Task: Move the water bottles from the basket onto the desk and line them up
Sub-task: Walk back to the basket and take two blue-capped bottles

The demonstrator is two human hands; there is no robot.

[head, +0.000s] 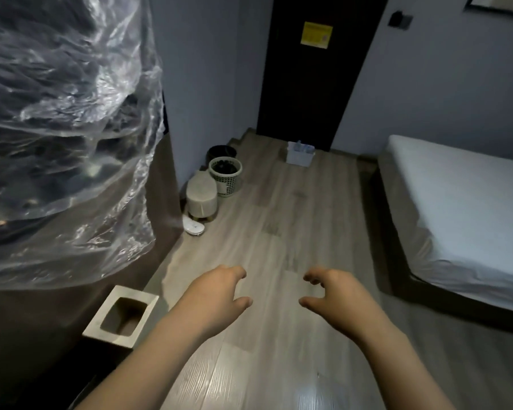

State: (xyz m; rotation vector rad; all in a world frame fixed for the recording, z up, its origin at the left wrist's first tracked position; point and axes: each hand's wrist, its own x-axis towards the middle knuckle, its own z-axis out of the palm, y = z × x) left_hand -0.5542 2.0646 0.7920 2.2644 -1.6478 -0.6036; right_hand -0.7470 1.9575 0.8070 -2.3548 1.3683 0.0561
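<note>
While empty, hands [216, 294] [335, 294] above floor [293, 202].

- Grey wood-plank floor [279, 232].
- White basket [299, 156] stands by the dark door [317, 69].
- Pale stool [201, 196], perforated bin [225, 177] and black bin [219, 152] cluster at left.
- Bed [456, 217] at right.

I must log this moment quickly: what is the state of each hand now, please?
Left hand: open, fingers loosely curled, holding nothing.
Right hand: open, fingers loosely curled, holding nothing.

Wood floor [279, 220], grey walls [444, 93], bed [462, 208]
</note>
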